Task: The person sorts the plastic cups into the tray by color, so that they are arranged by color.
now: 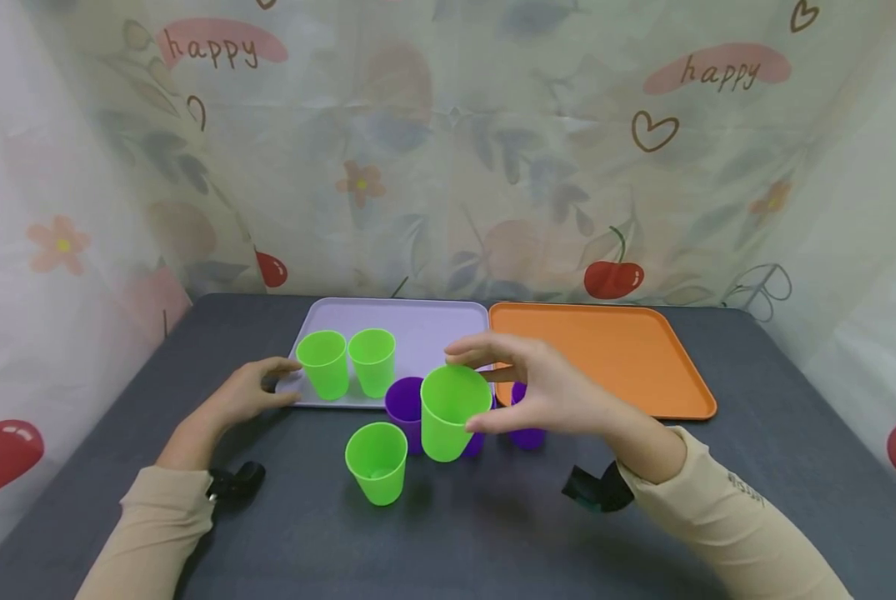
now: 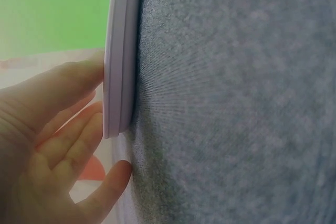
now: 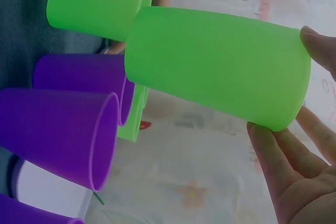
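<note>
My right hand [image 1: 541, 387] holds a green cup [image 1: 448, 417] by its rim, thumb on one side and fingers on the other. That cup [image 3: 215, 66] hangs upright in front of purple cups and partly hides them. At the lilac tray's [image 1: 436, 333] front left corner, my left hand [image 1: 241, 396] touches the edge with loosely bent fingers, close to a green cup [image 1: 323, 367]. Beside this cup on the tray stands another green cup [image 1: 373, 364]. A further green cup [image 1: 377, 475] stands on the table, nearer to me.
Purple cups [image 1: 402, 404] [image 1: 528, 435] stand upright along the trays' front edges. In the right wrist view, a purple cup [image 3: 58, 129] shows close up. An orange tray [image 1: 590, 350] lies right of the lilac one. Behind the dark table [image 1: 282, 533] hangs a printed curtain [image 1: 448, 167].
</note>
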Motion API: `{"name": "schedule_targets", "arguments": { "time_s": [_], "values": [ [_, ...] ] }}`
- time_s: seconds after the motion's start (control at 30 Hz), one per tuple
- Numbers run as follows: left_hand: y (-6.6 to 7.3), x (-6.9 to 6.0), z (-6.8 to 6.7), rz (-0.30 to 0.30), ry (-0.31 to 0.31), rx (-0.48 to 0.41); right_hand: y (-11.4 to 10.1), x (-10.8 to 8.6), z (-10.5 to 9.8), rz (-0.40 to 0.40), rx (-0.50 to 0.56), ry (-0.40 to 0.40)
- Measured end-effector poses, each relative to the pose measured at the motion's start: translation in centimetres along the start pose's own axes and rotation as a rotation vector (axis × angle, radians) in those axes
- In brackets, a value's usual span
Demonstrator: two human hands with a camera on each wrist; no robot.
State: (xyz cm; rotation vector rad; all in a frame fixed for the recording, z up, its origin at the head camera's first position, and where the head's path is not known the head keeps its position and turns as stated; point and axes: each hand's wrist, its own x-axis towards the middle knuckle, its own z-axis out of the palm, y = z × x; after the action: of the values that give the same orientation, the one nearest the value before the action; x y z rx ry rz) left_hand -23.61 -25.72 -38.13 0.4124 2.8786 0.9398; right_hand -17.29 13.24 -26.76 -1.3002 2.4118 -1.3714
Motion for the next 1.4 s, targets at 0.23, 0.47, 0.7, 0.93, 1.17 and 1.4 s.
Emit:
{"name": "schedule_targets", "arguments": {
  "time_s": [0.23, 0.47, 0.7, 0.93, 1.17, 1.4],
  "values": [
    [-0.2, 0.1, 0.0, 0.001, -0.001, 0.002, -0.2, 0.8, -0.9, 0.004, -0.015, 0.026],
    [-0.2, 0.1, 0.1, -0.010, -0.002, 0.003, 0.0, 1.6, -1.7, 0.028, -0.044, 0.047],
    [-0.2, 0.0, 0.1, -0.008, 0.002, 0.006, 0.2, 2.3, -2.4, 0.032, -0.084, 0.065],
    [-0.2, 0.0, 0.2, -0.004, 0.002, 0.008, 0.4, 3.0, -3.1, 0.035, -0.109, 0.073],
    [0.0, 0.0, 0.1, 0.006, 0.005, 0.005, 1.2, 3.9, -3.5, 0.059, -0.095, 0.069],
    [-0.2, 0.0, 0.2, -0.003, 0.002, 0.004, 1.9, 4.6, -3.8, 0.061, -0.085, 0.061]
  ]
}}
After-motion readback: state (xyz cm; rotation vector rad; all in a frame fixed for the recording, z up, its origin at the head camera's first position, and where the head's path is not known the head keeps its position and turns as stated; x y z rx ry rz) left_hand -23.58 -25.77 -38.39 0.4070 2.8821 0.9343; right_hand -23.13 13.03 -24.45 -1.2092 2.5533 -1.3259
